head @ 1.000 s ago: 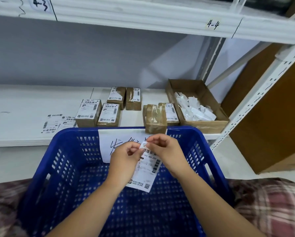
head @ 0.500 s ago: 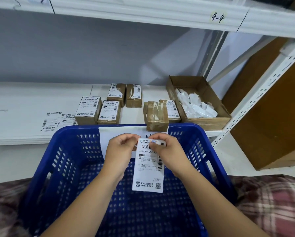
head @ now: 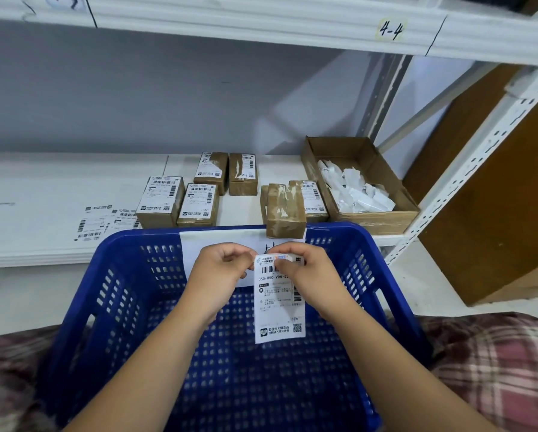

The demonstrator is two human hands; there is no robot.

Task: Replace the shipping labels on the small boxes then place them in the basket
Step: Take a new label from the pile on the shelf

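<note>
While 2 hands (head: 221,269) (head: 308,272) pinch a label (head: 278,310), the carton (head: 383,219) holds white scraps (head: 355,191).

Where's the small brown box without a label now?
Head view: the bare small brown cardboard box sits on the white shelf, right of centre, behind the far rim of the blue plastic basket.

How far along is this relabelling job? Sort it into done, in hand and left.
Done: one bare box looks stripped; no box shows in the basket. In hand: left hand and right hand pinch a fresh label by its top. Left: stick it on, redo the five labelled boxes, load the basket.
</note>
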